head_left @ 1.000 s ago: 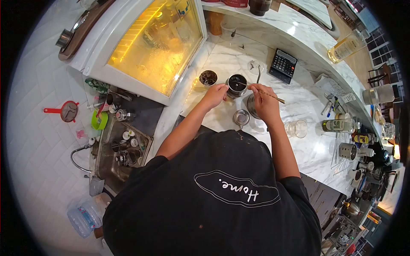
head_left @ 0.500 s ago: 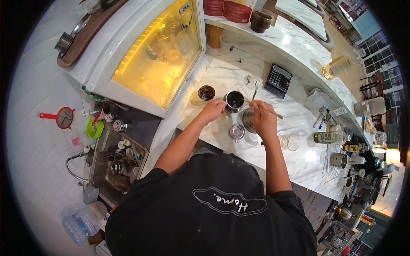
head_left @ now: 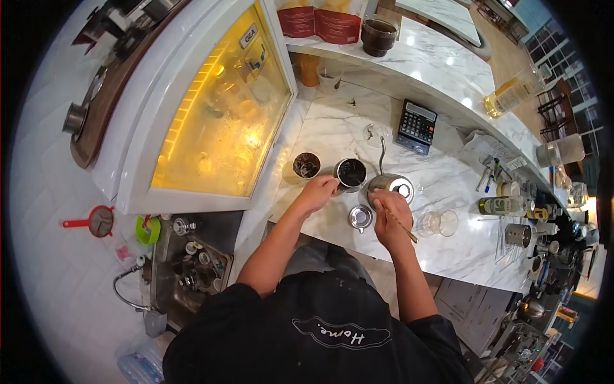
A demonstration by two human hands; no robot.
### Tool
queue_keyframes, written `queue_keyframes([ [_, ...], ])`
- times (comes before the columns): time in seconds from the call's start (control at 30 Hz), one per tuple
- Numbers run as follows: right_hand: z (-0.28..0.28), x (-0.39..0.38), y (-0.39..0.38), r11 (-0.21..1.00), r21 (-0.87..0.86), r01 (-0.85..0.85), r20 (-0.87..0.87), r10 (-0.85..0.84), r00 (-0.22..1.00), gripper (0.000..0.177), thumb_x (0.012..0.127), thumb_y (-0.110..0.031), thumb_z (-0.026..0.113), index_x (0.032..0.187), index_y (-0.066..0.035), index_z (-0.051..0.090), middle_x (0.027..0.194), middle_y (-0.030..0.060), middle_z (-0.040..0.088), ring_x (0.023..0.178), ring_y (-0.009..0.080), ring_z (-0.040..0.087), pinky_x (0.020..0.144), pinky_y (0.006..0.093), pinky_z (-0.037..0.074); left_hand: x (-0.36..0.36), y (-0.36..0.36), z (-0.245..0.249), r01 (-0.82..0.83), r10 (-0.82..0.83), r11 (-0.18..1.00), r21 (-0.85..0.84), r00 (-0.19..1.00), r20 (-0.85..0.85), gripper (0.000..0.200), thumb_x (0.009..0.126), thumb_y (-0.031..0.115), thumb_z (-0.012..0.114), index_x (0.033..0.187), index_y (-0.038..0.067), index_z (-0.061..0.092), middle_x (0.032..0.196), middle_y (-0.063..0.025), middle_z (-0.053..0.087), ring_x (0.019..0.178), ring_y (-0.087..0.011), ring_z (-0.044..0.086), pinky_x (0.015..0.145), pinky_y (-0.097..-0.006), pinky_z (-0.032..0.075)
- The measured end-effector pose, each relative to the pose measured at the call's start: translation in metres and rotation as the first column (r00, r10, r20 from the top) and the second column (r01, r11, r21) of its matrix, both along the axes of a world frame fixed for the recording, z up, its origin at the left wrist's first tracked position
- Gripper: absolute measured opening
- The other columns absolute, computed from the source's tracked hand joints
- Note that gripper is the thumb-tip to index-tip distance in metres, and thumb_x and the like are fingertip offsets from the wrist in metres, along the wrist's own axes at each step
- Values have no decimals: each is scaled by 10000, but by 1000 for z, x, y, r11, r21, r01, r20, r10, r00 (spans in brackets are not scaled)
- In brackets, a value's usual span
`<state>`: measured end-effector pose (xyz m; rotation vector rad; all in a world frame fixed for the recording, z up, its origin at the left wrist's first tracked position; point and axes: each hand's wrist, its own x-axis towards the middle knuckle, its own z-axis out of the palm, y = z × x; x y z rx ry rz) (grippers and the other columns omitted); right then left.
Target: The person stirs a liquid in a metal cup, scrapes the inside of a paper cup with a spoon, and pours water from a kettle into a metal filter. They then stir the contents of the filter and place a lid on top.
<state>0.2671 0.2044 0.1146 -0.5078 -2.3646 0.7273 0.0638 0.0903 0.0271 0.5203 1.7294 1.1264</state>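
A metal cup (head_left: 351, 174) with dark contents stands on the marble counter, and my left hand (head_left: 320, 194) has its fingers closed at the near left side of its rim. My right hand (head_left: 391, 216) grips a long thin gold-toned stirrer (head_left: 405, 230); its far end is hidden by the fingers. Right behind that hand is a steel gooseneck kettle (head_left: 401, 184) with its lid on. To the left sits a cup of dark, wet-looking grounds (head_left: 307, 166). A small metal strainer-like piece (head_left: 361, 218) lies between my hands, nearer to me.
An empty-looking glass (head_left: 441, 223) stands right of the kettle. Farther back lie a calculator (head_left: 417, 127) and pens (head_left: 490, 175). A lit glass-door fridge (head_left: 217, 121) borders the left, above a sink (head_left: 192, 265) with dishes. Bottles (head_left: 502, 205) crowd the right end.
My right hand has drawn back toward me, and the stirrer has come out of the metal cup. My left hand stays at the cup. The whole view has shifted slightly.
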Motion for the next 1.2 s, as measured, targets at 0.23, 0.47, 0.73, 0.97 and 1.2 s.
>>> queue_keyframes([
  [0.23,-11,-9,-6,991,-54,123,-7,-123,992,132,901,4,669,1024,-31,702,1014,147,734,973,339,689,879,426,534,4,-2,3,-20,24,999,45,997,-79,347,979,308,584,778,31,641,701,-15,575,642,-101,476,595,-298,391],
  [0.47,-6,1,-17,996,-13,87,-43,-87,995,138,891,22,670,1015,-30,699,1014,138,739,1007,320,710,870,421,543,-3,-1,-19,40,-28,993,115,994,-105,339,961,297,579,769,26,644,682,-17,569,638,-110,478,596,-298,386],
  [0.73,-11,-3,-19,986,-38,165,-57,-167,984,117,906,-3,664,1019,-25,686,1031,162,731,1018,337,703,895,428,536,3,1,-28,2,1,993,122,1000,-27,345,964,292,583,766,16,643,704,-20,586,672,-112,496,621,-299,402],
  [0.97,-8,-7,-26,994,-52,93,-55,-96,994,138,912,8,646,1043,-24,673,1027,133,725,1043,324,697,907,428,517,4,0,-22,11,-2,985,175,999,-47,368,989,303,575,767,15,633,709,-23,591,682,-107,505,629,-295,410],
  [1.2,-8,9,-10,1000,-4,31,-19,-31,999,141,955,-5,615,1080,-28,677,1078,155,732,1050,336,696,931,442,509,8,1,-11,-10,25,985,171,996,-83,356,993,281,580,758,14,602,708,-10,581,670,-102,484,621,-299,401],
])
